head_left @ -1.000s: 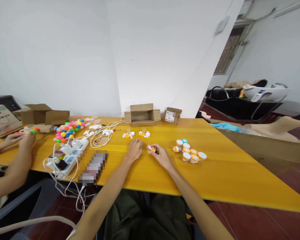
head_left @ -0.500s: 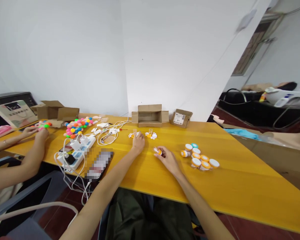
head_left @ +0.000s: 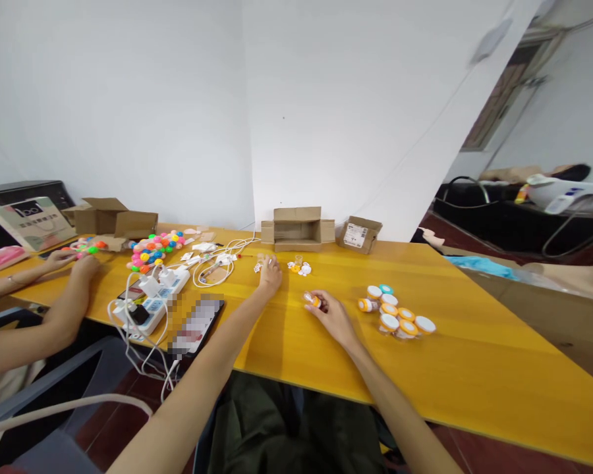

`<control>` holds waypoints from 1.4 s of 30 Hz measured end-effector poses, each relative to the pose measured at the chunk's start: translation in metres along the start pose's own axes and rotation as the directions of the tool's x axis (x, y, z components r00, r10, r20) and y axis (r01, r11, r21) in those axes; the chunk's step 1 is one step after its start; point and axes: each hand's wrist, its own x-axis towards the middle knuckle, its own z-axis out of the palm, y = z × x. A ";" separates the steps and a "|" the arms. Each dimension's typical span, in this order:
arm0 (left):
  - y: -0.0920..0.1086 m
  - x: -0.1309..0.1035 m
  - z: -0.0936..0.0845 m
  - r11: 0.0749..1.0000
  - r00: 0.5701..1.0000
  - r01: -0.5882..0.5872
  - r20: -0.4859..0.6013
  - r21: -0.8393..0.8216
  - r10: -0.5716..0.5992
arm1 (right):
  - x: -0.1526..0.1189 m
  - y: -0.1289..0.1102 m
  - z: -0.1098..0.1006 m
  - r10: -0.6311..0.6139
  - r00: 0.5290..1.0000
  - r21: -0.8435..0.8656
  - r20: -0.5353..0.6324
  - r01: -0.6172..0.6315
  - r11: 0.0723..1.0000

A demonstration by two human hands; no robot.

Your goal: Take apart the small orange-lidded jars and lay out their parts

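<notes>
My right hand [head_left: 334, 317] is closed round a small clear jar [head_left: 308, 297] with orange at one end, tilted just above the table. Farther forward, my left hand [head_left: 271, 276] has its fingers bent together over a little pile of white and orange pieces [head_left: 257, 267]; whatever lies between the fingertips is hidden. Beside it on the right is another small pile of white and orange pieces [head_left: 301, 268] with a clear cup [head_left: 298, 260] behind. Right of my right hand, several clear jars [head_left: 398, 315] with white, orange and teal lids are grouped on the table.
Two cardboard boxes [head_left: 297, 232] [head_left: 359, 235] stand against the wall. To the left lie a phone [head_left: 200, 326], a power strip [head_left: 161, 299] with tangled white cables, and colourful beads [head_left: 153, 251]. At far left, another person's hands [head_left: 82, 263] handle bright beads.
My left hand has shifted slightly left and nearer over the left pile. My right hand keeps the jar in nearly the same place.
</notes>
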 end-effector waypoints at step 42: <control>0.061 -0.065 -0.033 0.874 0.962 0.081 0.269 -0.479 0.058 | 0.017 -0.008 0.020 0.020 0.999 0.074 0.041 -0.023 0.997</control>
